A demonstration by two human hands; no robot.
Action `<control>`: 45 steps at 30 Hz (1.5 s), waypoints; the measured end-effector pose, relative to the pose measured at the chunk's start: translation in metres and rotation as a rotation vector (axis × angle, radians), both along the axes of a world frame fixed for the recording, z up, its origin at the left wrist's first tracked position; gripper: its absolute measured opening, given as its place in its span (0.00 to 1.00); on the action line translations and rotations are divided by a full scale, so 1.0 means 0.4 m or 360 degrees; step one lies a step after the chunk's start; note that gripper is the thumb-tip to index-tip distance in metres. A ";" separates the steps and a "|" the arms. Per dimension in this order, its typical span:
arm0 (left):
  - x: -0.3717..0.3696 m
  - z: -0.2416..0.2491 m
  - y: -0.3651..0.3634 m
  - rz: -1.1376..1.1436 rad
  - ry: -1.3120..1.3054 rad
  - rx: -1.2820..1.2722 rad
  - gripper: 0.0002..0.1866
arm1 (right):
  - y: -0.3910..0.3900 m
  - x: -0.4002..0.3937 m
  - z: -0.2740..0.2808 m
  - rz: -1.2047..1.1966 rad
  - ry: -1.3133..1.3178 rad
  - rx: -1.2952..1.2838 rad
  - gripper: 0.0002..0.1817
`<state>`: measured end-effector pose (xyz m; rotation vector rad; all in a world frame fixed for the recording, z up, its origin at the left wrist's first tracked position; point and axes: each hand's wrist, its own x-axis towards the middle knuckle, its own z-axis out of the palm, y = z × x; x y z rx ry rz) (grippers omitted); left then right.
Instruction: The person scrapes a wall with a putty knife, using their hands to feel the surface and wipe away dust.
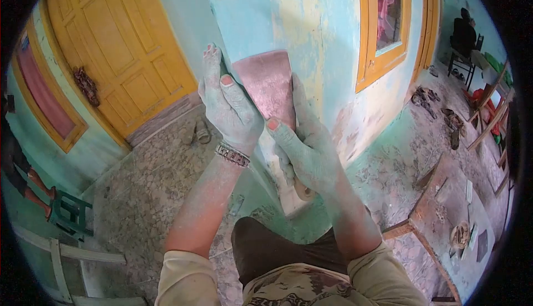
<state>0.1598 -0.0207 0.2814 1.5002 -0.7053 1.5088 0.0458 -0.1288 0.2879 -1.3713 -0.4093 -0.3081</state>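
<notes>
My right hand (311,153), coated in pale dust, is closed around a scraper (266,81), its thumb lying at the base of the blade. The broad, pinkish blade points upward and widens toward its top edge; the rounded handle end shows below my fingers. Just left of the blade, my left hand (233,109) is open, with fingers stretched up along the wall corner and thumb apart. Dust covers it too, and a linked bracelet (232,155) circles the wrist. Behind the blade, the light blue wall (250,17) has worn, yellowish patches.
A yellow door (111,45) stands at left, a yellow-framed window (383,28) at right. A green stool (69,214) is at lower left, beside a person's legs (39,186). A dusty table (455,217) with small items stands at right. Footwear (425,98) lies on the floor.
</notes>
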 end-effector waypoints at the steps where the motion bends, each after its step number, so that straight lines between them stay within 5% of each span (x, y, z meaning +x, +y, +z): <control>1: 0.000 -0.003 -0.001 -0.0014 0.0015 -0.0016 0.22 | -0.001 0.003 0.005 -0.0008 -0.0004 -0.0005 0.42; 34: 0.007 -0.005 0.026 0.0117 -0.0131 0.0216 0.22 | 0.016 0.038 0.057 -0.0105 -0.0043 0.0009 0.42; 45: 0.024 0.001 0.006 0.0166 -0.0313 0.0050 0.22 | -0.053 -0.054 -0.185 -0.0164 0.0413 0.0288 0.43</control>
